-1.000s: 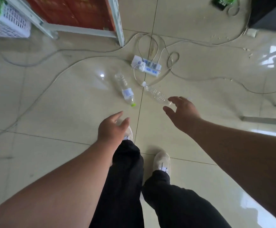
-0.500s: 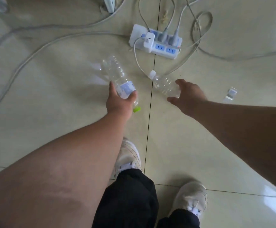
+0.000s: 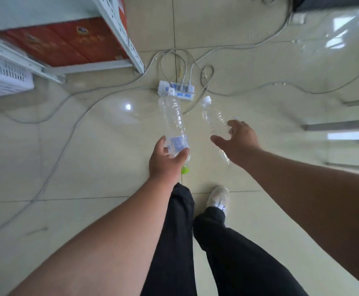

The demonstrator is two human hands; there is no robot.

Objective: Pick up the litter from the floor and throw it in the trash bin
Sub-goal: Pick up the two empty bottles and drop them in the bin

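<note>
Tiled floor (image 3: 88, 167) | left hand (image 3: 166, 162) grips labelled bottle (image 3: 174, 124) | right hand (image 3: 238, 139) grips clear bottle (image 3: 213, 117)

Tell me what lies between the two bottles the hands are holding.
Head view: between the green-capped bottle and the white-capped bottle shows only bare floor tile, crossed near the top by a thin white cable.

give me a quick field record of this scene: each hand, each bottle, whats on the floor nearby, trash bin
left hand: grips labelled bottle near its green cap
right hand: holds white-capped bottle around its body
bottles: both clear, look empty
floor: power strip with cords plugged in, cables trailing
left side: metal shelf, red box, white basket
trash bin: not in view
</note>
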